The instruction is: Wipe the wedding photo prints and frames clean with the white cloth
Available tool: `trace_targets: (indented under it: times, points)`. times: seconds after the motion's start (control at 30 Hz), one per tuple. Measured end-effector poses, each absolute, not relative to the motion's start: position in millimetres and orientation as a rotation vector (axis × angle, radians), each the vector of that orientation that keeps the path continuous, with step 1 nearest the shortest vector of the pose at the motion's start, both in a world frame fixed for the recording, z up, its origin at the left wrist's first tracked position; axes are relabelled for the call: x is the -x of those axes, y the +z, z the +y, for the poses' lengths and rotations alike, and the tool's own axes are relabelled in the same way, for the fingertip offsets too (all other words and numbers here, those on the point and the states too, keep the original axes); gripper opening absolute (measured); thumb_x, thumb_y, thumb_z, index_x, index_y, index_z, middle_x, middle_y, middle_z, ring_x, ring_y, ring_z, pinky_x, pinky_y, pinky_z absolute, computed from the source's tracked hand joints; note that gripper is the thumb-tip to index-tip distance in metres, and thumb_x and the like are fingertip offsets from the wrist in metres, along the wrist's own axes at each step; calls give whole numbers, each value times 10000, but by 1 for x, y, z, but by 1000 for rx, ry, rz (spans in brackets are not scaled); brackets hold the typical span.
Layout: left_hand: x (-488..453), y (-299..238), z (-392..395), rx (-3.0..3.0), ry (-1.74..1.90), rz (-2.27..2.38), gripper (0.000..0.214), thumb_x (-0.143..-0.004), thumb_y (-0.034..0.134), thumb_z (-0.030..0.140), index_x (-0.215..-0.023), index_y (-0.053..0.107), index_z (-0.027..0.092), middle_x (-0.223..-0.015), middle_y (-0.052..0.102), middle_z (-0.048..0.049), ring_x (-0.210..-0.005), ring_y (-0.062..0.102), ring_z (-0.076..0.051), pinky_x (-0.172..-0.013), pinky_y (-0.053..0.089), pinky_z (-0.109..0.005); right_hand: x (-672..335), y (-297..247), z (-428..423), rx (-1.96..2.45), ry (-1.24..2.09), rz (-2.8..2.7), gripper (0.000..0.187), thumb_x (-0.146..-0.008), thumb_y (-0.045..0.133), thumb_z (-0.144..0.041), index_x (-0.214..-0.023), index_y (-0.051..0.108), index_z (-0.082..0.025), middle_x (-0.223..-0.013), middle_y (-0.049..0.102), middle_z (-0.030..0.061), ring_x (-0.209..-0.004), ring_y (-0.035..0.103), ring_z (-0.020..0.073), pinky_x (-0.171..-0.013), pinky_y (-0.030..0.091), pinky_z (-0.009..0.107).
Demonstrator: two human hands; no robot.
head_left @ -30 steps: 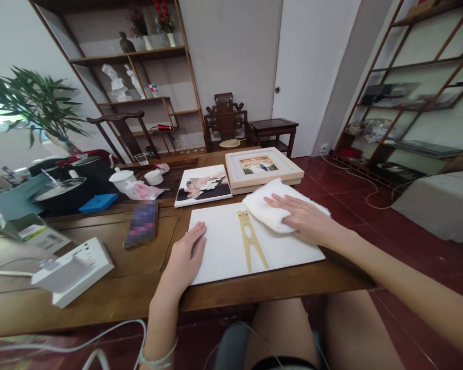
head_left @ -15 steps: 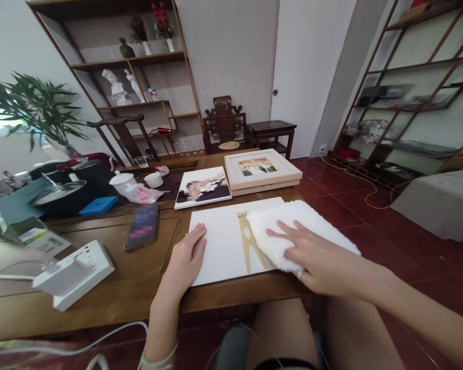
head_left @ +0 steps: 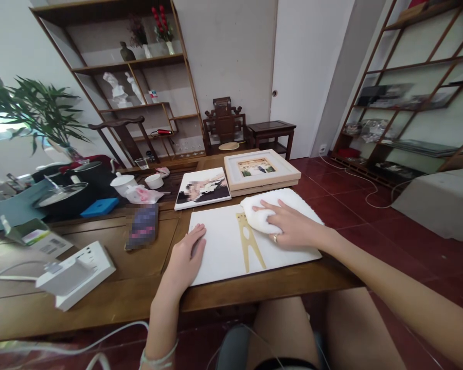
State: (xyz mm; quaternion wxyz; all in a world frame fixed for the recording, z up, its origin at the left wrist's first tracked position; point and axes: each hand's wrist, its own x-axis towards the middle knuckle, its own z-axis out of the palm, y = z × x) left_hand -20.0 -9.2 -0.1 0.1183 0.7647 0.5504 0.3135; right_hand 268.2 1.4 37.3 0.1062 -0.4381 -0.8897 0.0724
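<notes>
A flat white board [head_left: 216, 241] with a gold cat-like figure [head_left: 249, 241] on its face lies near the table's front edge. My left hand [head_left: 187, 257] rests flat on the board's left side, fingers stretched out, holding nothing. My right hand [head_left: 289, 223] presses a fluffy white towel [head_left: 301, 205] onto the board's upper right part, fingers bent over the bunched cloth and a ring on one finger. The towel covers that corner and hangs past the board's far edge. Under the towel the board is hidden.
Behind the board are a photo panel [head_left: 204, 189] and a stack of pale picture frames [head_left: 231, 177]. On the left stand a white power strip [head_left: 87, 275] with a plug, a small opened box [head_left: 46, 239], a blurred purple item [head_left: 142, 227], a blue block [head_left: 99, 206] and a white teapot [head_left: 122, 182].
My right hand has moved the towel away from me and to the left, uncovering the board's lower right corner. My left hand stays in place.
</notes>
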Motion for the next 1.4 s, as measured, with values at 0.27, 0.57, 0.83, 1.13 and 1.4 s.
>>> trace_targets:
  times: [0.27,0.57,0.83,1.13,1.4]
  points:
    - [20,-2,-8,-2236,924,1607,371,-851,447,311,-1122,629,133,-1269,581,-121,-1221,503,-230,-1064,360,-404,-270,35,16,1282,184,-2627,187,-719,494,-164,-836,641,-171,-1303,525,177,-1367,206,293,-1079,147,575]
    - [20,-1,-8,-2232,911,1613,393,-853,435,309,-1129,624,101,-1274,575,-138,-1228,496,-239,-1068,353,-400,-284,57,-82,1297,324,-2771,170,-629,502,-88,-663,550,-247,-1388,454,79,-1377,180,236,-1094,232,480]
    - [20,-1,-9,-2230,914,1603,401,-855,429,306,-1137,619,94,-1281,568,-142,-1233,490,-241,-1072,346,-404,-273,52,-46,1342,307,-2737,136,-717,504,-149,-781,615,-197,-1360,475,149,-1371,192,289,-1070,252,513]
    - [20,-2,-9,-2203,912,1610,421,-853,422,310,-1144,615,75,-1278,570,-147,-1234,491,-229,-1075,342,-388,-259,28,35,1330,114,-2630,321,-773,451,-148,-1058,598,-137,-1383,443,162,-1375,161,312,-1066,139,601]
    - [20,-2,-7,-2227,900,1614,418,-851,424,307,-1137,619,74,-1278,568,-154,-1228,496,-237,-1074,342,-392,-265,42,-40,1266,217,-2738,153,-715,488,-124,-792,620,-137,-1326,483,227,-1379,145,305,-1072,147,592]
